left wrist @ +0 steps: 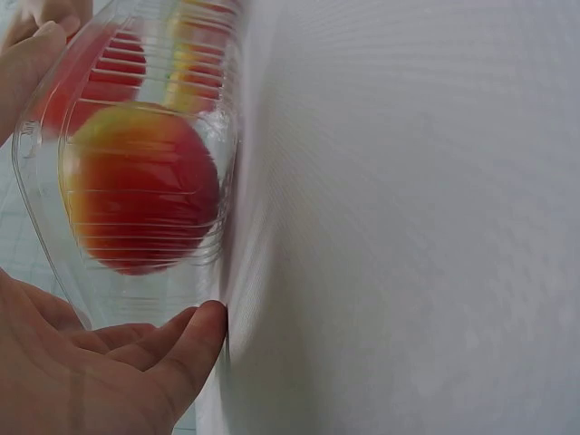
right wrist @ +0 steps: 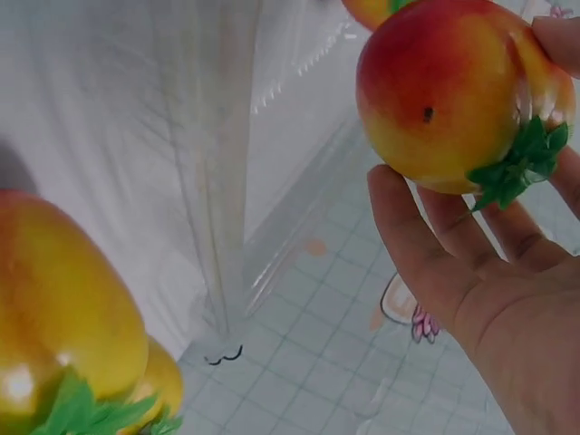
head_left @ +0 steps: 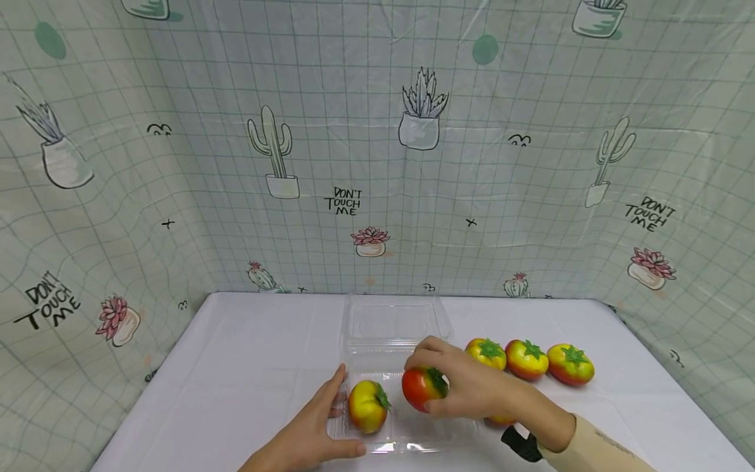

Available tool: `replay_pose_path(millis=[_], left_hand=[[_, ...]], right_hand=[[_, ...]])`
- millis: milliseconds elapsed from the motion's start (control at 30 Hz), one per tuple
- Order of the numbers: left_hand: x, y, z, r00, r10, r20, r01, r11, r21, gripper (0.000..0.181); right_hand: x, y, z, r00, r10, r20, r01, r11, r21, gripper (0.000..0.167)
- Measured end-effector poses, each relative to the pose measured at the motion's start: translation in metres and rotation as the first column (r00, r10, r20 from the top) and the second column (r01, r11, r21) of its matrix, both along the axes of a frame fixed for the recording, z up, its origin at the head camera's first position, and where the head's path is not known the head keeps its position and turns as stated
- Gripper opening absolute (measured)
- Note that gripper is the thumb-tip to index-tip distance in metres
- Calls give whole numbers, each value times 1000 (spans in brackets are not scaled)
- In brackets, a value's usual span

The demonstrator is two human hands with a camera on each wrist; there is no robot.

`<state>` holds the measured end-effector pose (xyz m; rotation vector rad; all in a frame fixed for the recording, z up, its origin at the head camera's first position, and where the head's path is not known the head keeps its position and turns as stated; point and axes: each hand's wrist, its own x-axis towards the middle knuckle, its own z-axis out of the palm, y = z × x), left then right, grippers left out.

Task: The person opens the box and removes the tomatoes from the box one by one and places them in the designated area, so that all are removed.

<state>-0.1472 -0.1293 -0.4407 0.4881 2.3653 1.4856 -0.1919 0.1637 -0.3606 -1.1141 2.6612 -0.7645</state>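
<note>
In the head view my right hand (head_left: 466, 383) grips a red-and-yellow tomato (head_left: 423, 388) with a green leafy top, holding it over the right part of a clear plastic clamshell box (head_left: 407, 429). The right wrist view shows fingers and thumb around this tomato (right wrist: 444, 91). Another tomato (head_left: 368, 406) lies in the box's left part, seen through the ribbed wall as a tomato (left wrist: 140, 190) in the left wrist view. My left hand (head_left: 312, 423) rests against the box's left side, fingers extended and thumb at the front edge.
To the right stand three tomatoes in a row, the middle tomato (head_left: 527, 360) among them. Another tomato (head_left: 501, 419) is mostly hidden under my right forearm. The box's clear lid (head_left: 395, 320) lies opened backward on the white tablecloth (head_left: 253, 367). A patterned curtain (head_left: 377, 164) surrounds the table.
</note>
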Motion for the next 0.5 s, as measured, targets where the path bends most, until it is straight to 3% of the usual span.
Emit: replay_pose_path(millis=[300, 500], left_hand=[[0, 1, -1, 1000, 1, -10, -1, 1000, -4, 115], [-1, 1, -1, 1000, 7, -3, -7, 1000, -10, 116]], right_hand=[[4, 18, 3, 996, -71, -47, 68, 996, -53, 47], [5, 32, 2, 983, -149, -109, 142, 988, -69, 54]])
